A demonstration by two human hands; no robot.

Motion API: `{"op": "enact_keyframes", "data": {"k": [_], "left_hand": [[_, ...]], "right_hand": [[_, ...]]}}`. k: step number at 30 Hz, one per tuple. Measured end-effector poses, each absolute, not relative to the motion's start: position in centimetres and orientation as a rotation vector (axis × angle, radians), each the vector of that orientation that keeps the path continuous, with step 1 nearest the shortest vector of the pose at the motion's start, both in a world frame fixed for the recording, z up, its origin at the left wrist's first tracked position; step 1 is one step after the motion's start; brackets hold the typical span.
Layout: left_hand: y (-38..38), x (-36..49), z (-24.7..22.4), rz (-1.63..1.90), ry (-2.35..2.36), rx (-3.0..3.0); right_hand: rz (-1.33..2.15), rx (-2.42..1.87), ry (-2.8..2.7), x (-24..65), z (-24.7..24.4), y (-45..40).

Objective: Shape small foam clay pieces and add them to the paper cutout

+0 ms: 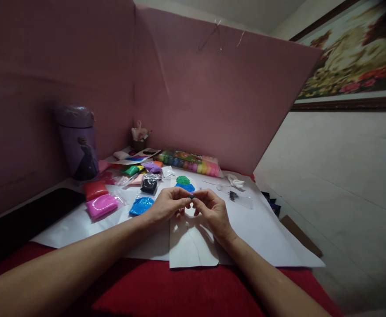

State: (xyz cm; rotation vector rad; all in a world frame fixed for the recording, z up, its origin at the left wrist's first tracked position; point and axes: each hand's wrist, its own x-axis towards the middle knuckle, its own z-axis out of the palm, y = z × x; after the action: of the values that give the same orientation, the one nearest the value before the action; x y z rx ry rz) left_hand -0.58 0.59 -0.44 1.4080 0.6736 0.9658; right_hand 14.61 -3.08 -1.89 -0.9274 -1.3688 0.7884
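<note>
A small dark piece [192,197] is pinched between the fingertips of my left hand [170,204] and my right hand [212,211], which meet over a white sheet [193,251]. Just beyond my fingers, a green patch [182,180] and a blue patch [185,187] show on the sheet, and my hands partly cover what lies below them. Left of my left hand lie a blue packet [141,205] and a black packet [149,186]. To the right of my right hand is a small black bit [233,196] on clear plastic.
Pink [102,206] and red packets [95,189] lie at the left, near a dark flat object [37,215]. A purple tumbler [79,145] stands behind them. At the back are a bag of coloured pieces [193,163] and a small pot [139,143]. Crumpled white material [235,181] lies right.
</note>
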Motion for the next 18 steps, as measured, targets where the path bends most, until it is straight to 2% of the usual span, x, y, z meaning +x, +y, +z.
{"op": "enact_keyframes", "data": {"k": [7,18], "left_hand": [[0.56,-0.44,-0.4,0.952,0.685,1.448],[0.41,-0.56,-0.19,1.116,0.785,1.274]], "right_hand": [[0.798,-0.914,-1.345,14.48,-1.87,-2.81],[0.738,-1.003,-1.148,15.1,-1.82,-2.35]]}}
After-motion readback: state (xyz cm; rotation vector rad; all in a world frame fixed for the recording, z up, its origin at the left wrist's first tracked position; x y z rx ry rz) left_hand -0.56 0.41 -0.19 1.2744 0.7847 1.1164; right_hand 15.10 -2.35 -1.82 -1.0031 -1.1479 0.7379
